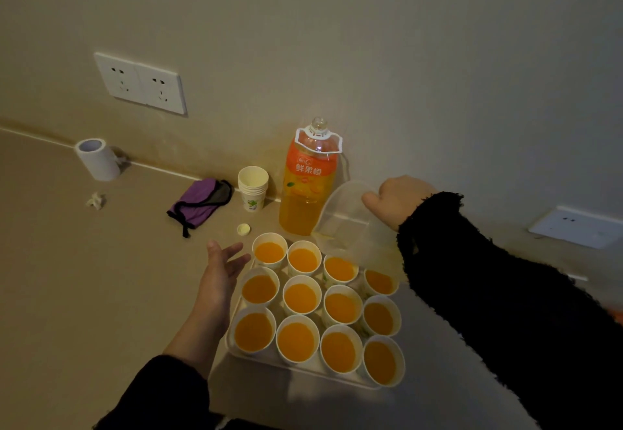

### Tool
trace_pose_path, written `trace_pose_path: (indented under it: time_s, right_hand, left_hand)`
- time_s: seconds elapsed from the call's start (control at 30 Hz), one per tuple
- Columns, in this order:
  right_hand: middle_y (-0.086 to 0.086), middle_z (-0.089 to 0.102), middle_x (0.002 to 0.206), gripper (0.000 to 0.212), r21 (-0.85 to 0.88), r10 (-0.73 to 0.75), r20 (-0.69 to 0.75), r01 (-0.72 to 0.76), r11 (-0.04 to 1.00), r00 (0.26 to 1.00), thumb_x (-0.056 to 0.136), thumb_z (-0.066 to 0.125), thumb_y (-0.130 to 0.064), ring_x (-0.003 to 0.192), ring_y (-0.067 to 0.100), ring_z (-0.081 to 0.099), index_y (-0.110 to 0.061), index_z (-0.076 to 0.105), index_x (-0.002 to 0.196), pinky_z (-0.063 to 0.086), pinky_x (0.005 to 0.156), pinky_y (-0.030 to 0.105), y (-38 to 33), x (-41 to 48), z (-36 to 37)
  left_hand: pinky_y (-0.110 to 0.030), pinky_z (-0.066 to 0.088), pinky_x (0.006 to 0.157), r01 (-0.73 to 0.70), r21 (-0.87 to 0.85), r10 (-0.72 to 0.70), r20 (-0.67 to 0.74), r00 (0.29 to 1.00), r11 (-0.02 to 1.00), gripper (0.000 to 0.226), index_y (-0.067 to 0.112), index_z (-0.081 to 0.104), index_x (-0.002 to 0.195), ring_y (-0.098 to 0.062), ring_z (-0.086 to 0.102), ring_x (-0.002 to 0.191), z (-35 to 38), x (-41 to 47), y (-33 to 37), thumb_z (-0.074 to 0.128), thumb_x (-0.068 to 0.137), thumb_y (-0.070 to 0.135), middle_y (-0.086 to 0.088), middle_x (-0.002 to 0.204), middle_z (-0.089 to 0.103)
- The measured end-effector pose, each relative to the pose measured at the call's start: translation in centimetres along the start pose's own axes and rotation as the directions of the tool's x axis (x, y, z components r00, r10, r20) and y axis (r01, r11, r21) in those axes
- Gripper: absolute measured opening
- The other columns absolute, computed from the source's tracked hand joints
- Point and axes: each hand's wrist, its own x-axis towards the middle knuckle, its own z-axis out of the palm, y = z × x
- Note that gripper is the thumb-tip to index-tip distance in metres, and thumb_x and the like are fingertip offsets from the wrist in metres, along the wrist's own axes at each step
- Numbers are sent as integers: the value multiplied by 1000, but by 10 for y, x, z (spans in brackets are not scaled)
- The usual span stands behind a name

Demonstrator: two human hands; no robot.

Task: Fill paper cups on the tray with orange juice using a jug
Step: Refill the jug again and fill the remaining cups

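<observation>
Left sleeve [161, 392], left of tray [232, 345]: black, soft fabric, cuff stops short of wrist. Right sleeve [488, 278], right of tray: black, fuzzy knit, ragged cuff edge.

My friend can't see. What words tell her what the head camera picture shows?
Twelve paper cups on a white tray are filled with orange juice. The right hand holds a tilted clear jug behind them, and the left hand hovers open beside the tray. An open juice bottle stands behind.

Twelve juice-filled paper cups [301, 295] on tray [313, 370], right hand [397, 200] gripping tilted clear jug [344, 220], left hand [219, 271] spread beside tray, uncapped juice bottle [308, 187] behind.
</observation>
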Motion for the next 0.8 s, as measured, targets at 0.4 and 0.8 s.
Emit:
trace_pose_path:
  time_s: [0.4,0.8]
  right_hand:
    - [3,42,57,54,-63,-78,46,81,995,996,94,30,-50,51,16,39,-13,42,56,26,49,23,-12,-29,1]
    - [-2,48,56,57,-149,-128,96,142,979,987,90,30,-61,53,11,47,-18,51,59,41,56,22,-37,-34,22]
  left_hand:
    - [-31,31,88,-27,-11,28,19,999,1000,68,13,48,134,-16,46,108,-2,-15,-7,8,98,55,-14,136,51]
    - [-37,24,108,-28,6,28,-29,999,1000,68,16,52,130,-26,40,133,-11,-14,-14,7,98,55,-14,136,52]
